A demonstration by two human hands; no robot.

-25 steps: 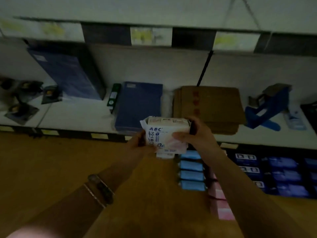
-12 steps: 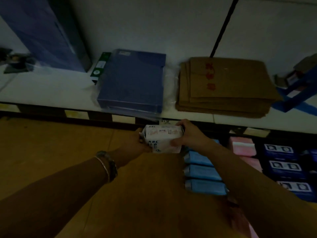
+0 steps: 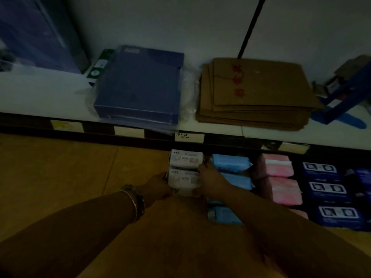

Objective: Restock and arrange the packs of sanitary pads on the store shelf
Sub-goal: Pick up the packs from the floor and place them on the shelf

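A white pad pack point(image 3: 183, 179) sits on the low shelf, held between both hands. My left hand point(image 3: 158, 184) grips its left end and my right hand point(image 3: 210, 177) grips its right end. Right behind it stands a second white pack point(image 3: 186, 159). Beside them run a column of light blue packs point(image 3: 230, 163), a column of pink packs point(image 3: 278, 164) and a column of dark blue boxes point(image 3: 320, 170). My right forearm hides part of the blue column.
Above the packs, a white shelf point(image 3: 40, 97) with price labels along its black edge carries a blue folder box point(image 3: 140, 85), a stack of brown envelopes point(image 3: 255, 93) and a blue tape dispenser point(image 3: 345, 101). Brown floor point(image 3: 60, 177) lies to the left.
Both hands have carried the white pack down from in front of the upper shelf to the low shelf, in front of another white pack. The view has tilted downward.
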